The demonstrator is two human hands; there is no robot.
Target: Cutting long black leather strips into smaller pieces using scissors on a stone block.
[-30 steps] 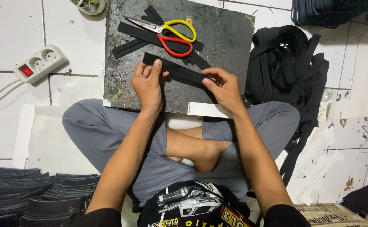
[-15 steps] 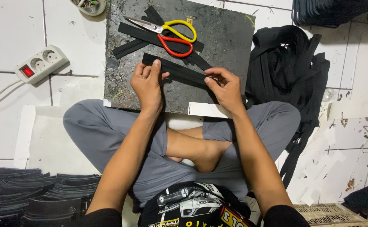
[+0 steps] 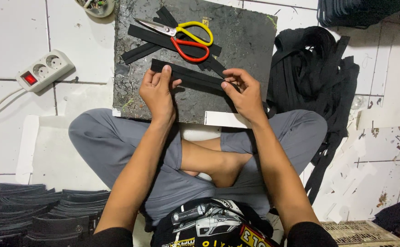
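Left hand (image 3: pixel 158 93) pinching one end of a black strap strip (image 3: pixel 188 77), thumb beneath, fingers laid over the top edge. Right hand (image 3: pixel 244 93) gripping the opposite end of the same strip, fingertips pressed onto it. Strip stretched between both hands, slanting slightly down toward the right, lying flat against a dark square work board (image 3: pixel 236 41) set on the floor ahead of crossed legs.

Farther up on the board: one pair of scissors (image 3: pixel 181 35), one handle yellow, one red, blades pointing left. Beneath the scissors, a small crossed heap of cut black strips (image 3: pixel 140 45); at least three, exact count hard to tell where overlapping.

Right of the board, one loose bundle of black webbing (image 3: pixel 314 68) spilling down past the knee. Left of the board, one white power strip (image 3: pixel 44 68) with two sockets and one red switch, cord trailing toward the edge. At top left, part of one small bowl (image 3: pixel 100 7). At bottom left, one stack of finished black pieces (image 3: pixel 35 215), too many and too tightly packed to count. White tiled floor (image 3: pixel 8 32) all around.
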